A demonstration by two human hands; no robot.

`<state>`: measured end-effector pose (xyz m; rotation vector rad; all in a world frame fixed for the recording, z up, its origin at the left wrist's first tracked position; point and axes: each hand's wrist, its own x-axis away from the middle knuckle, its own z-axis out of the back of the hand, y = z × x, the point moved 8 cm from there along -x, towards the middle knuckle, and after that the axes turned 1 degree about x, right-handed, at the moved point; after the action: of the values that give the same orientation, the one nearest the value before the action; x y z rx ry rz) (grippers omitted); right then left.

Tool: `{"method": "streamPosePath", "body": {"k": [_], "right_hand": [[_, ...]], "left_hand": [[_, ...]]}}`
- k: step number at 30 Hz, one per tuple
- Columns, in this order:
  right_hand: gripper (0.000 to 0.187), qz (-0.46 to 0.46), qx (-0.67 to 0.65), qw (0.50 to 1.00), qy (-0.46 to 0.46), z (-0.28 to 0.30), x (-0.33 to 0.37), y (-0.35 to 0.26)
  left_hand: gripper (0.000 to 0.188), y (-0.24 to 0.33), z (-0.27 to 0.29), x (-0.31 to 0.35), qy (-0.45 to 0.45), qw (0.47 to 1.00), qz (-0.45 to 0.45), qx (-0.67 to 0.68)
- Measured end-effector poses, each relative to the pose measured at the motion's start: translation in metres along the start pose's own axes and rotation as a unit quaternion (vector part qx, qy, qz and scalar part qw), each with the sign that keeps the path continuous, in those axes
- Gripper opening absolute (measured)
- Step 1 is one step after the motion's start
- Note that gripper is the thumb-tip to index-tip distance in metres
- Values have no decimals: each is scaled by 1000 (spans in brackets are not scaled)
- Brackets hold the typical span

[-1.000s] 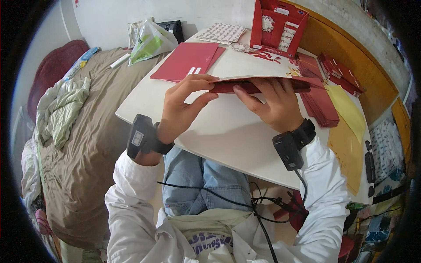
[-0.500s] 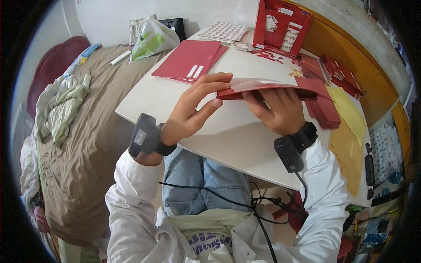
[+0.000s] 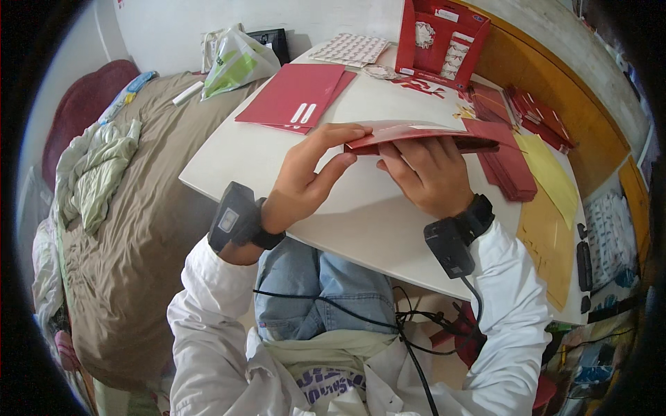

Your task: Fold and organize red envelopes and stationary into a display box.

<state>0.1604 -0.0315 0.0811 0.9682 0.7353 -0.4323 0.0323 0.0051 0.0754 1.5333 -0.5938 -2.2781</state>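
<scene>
A flat red paper envelope or sleeve (image 3: 444, 136) is raised above the white table, its opening toward me. My left hand (image 3: 302, 173) has its left end pinched between thumb and fingers. Fingers of my right hand (image 3: 434, 177) reach into the opening, stretched out beneath the upper sheet; their tips are hidden. Each wrist wears a black strapped device. Left of the envelope, two large red sheets or folders (image 3: 288, 93) overlap on the tabletop.
Red card pieces (image 3: 510, 173) and a yellow sheet (image 3: 551, 177) lie on the right of the white table (image 3: 347, 222). A red display box (image 3: 444, 41) stands at the back near a sticker sheet (image 3: 350, 50). Black cables (image 3: 409, 326) hang by my lap. A bed (image 3: 139, 243) adjoins on the left.
My right hand has shifted slightly left, its thumb now showing below the envelope's edge. The envelope stays raised, and the left hand keeps its pinch. The whole view has moved a little.
</scene>
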Motion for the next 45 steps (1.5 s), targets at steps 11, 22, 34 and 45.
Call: {"method": "streamPosePath", "body": {"k": [11,22,34,45], "right_hand": [[26,-31,-46,998,-31,4,-2,1],[27,70,33,997,0,8,-2,-12],[26,79,106,991,2,13,0,-13],[19,18,99,995,15,27,12,0]], "left_hand": [[26,6,-8,0,-23,1000,-7,-6],[25,2,-8,2,71,997,-20,18],[33,8,-13,-10,-28,999,-8,-38],[35,-2,-7,-13,-34,999,9,-22]]}}
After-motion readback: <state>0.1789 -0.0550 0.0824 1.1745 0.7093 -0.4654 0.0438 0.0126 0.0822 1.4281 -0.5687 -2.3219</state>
